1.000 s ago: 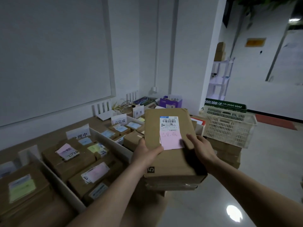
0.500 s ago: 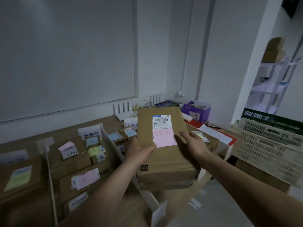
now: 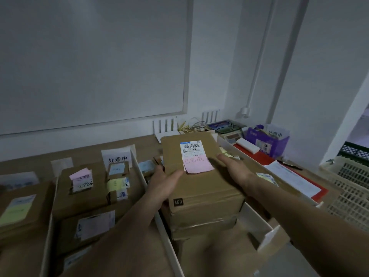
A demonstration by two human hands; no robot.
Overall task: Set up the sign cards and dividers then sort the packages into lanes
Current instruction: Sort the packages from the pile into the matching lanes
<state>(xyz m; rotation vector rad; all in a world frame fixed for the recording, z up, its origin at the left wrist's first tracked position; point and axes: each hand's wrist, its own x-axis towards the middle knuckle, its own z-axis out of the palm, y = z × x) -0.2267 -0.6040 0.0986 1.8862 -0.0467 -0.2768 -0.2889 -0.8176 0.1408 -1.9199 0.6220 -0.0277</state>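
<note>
The left hand [image 3: 164, 183] grips the near left edge of a brown cardboard package [image 3: 201, 186], thumb laid over the top and the other fingers hidden beneath it. The right hand [image 3: 236, 169] presses against the package's right side, its fingers [image 3: 224, 157] lying almost straight along the top edge. A white shipping label [image 3: 189, 149] and a pink note [image 3: 199, 166] with handwriting sit on top of the package, at its far end. A second brown box [image 3: 201, 226] lies directly under it; whether that one rests on the worktop [image 3: 79, 152] I cannot tell. Both are above the lane between the left divider [image 3: 166, 242] and the right divider [image 3: 257, 215], two white strips running near to far. In the lane to the left, a sign card [image 3: 117, 156] stands at the far end behind other labelled packages [image 3: 83, 188]. On the far right are a purple box [image 3: 279, 144] and a white basket [image 3: 351, 188]
</note>
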